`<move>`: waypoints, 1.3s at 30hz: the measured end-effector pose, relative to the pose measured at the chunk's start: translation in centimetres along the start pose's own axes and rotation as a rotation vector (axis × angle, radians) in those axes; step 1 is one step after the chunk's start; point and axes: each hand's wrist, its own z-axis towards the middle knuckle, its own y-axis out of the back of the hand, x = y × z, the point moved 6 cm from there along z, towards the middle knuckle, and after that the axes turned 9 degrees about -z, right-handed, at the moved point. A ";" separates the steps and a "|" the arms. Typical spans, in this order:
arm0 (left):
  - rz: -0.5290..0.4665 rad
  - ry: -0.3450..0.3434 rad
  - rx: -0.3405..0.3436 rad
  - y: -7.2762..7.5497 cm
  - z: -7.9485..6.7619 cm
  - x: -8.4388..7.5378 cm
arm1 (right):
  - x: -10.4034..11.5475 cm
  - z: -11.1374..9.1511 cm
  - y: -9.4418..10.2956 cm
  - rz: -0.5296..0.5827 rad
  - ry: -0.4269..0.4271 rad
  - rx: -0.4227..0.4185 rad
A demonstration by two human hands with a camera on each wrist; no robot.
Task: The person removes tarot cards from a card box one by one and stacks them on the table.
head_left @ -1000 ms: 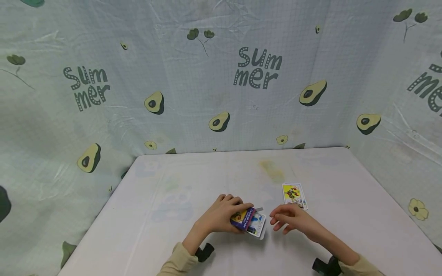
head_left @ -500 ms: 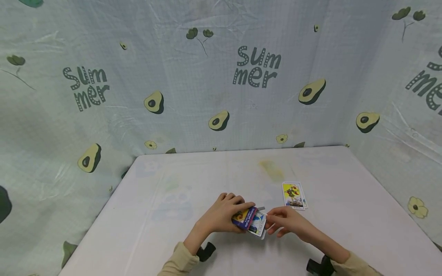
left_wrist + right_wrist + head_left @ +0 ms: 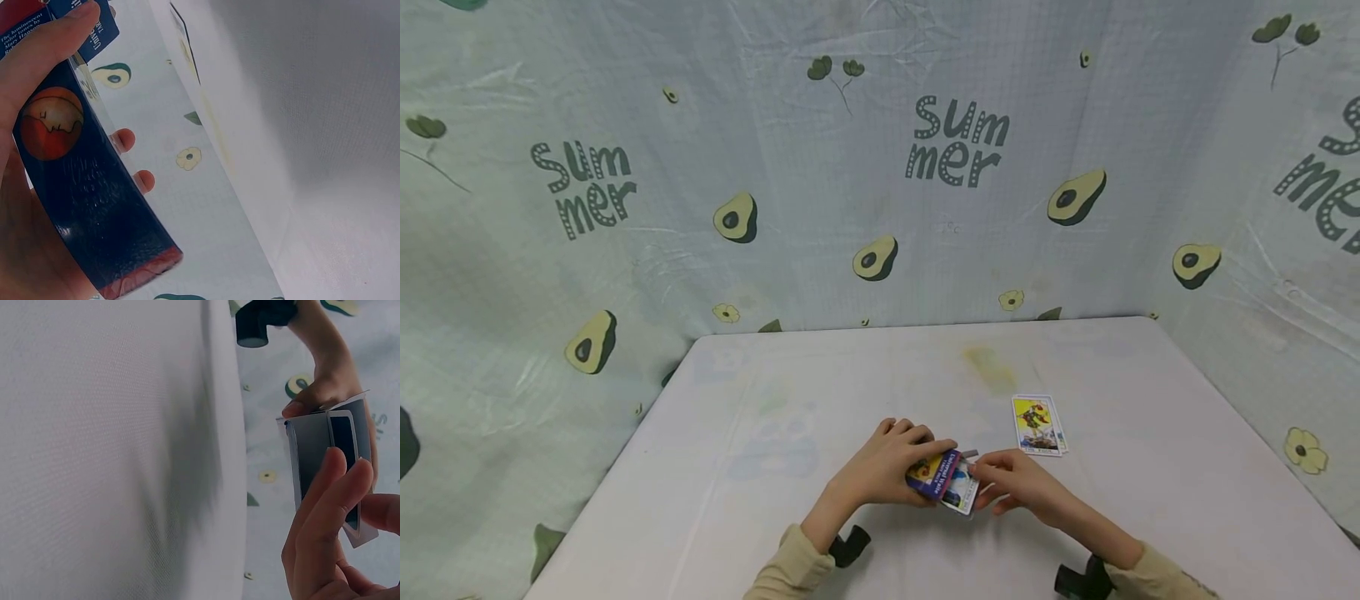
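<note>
My left hand (image 3: 883, 467) grips a dark blue and purple tarot card box (image 3: 932, 475), held tilted above the table. Its side, with an orange face picture, fills much of the left wrist view. Picture cards (image 3: 957, 494) with white borders stick partly out of the box's open right end. The fingers of my right hand (image 3: 1026, 487) pinch these cards at their outer edge. From the right wrist side, a dark card face (image 3: 342, 434) shows inside the open box mouth, with fingertips on one side and the thumb on the other.
Beyond my right hand, a small pile of cards (image 3: 1037, 425) lies on the white table (image 3: 820, 375), a yellow picture on top. A cloth with avocado prints (image 3: 872, 258) hangs along the back and sides. Each wrist wears a black camera.
My right hand has moved left from beside the cards to take hold of them. The cards now stick out of the box less, and the box has shifted slightly right.
</note>
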 end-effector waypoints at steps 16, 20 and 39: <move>-0.005 0.021 0.007 -0.1 -0.2 -0.3 | -0.5 -0.4 0.5 0.042 -0.035 -0.045; -0.014 0.024 0.003 -0.1 -0.2 -0.2 | -0.5 -0.5 0.8 0.028 -0.039 -0.076; -0.036 0.066 0.010 0.4 0.9 0.5 | -0.7 -1.0 3.6 -0.010 -0.070 -0.066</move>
